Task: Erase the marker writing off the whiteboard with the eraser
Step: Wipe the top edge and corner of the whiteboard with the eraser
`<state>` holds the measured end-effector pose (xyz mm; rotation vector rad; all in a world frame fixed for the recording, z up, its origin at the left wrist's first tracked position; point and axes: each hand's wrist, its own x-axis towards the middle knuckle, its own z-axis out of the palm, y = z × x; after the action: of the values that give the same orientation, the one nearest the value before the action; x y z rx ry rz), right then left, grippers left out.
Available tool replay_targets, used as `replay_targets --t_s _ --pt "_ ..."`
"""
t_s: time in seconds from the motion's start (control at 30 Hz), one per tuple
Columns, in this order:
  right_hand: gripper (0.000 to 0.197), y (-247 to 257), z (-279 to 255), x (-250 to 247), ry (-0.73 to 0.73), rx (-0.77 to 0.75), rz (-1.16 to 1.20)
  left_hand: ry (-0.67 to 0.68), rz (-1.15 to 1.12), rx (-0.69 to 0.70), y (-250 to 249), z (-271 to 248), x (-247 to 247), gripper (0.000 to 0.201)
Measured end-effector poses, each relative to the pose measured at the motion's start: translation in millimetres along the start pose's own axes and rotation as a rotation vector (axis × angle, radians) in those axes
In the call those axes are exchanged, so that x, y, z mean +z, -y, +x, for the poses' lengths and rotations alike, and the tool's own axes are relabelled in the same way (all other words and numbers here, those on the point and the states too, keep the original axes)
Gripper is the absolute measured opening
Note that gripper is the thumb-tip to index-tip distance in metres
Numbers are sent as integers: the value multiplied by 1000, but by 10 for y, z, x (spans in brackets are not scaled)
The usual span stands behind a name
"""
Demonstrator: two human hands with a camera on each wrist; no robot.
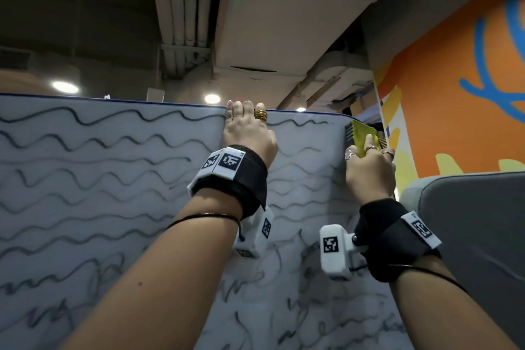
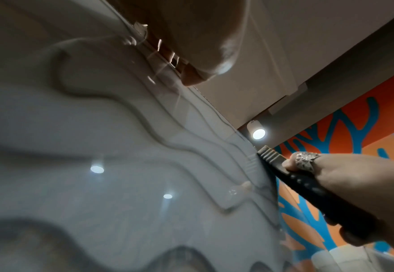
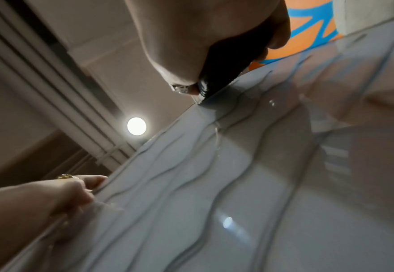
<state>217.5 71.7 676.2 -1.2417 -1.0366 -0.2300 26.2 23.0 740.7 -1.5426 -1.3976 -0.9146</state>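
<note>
Eraser [image 1: 360,136] upright against whiteboard [image 1: 113,179] top-right corner, gripped by right hand [image 1: 369,170]; left hand [image 1: 247,133] hooked over top edge.

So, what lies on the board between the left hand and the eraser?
Only whiteboard with one wavy marker line, seen in the head view, between left hand and eraser.

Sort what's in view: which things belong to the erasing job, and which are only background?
Job: whiteboard, marker writing, eraser gripped by right hand, left hand holding the board's top edge.
Background: orange mural, ceiling lights, grey chair.
</note>
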Motion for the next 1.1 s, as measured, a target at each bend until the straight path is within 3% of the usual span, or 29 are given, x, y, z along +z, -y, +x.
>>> replay_targets --t_s 0.17,0.43,0.63,0.9,1.1 --pt "59 -11 -201 83 -16 -117 -104 7 18 17 16 2 -6 58" --pt "58 -232 190 -111 -16 77 -25 -12 -63 11 -3 -27 -14 58" --pt "58 -289 -30 -47 6 24 -89 -10 -71 30 24 -20 -3 58" --pt "56 -187 29 -135 3 90 -57 -3 -63 54 59 -31 4 61" --pt "56 -273 -140 -63 4 -11 -95 44 -25 73 74 -14 -6 63"
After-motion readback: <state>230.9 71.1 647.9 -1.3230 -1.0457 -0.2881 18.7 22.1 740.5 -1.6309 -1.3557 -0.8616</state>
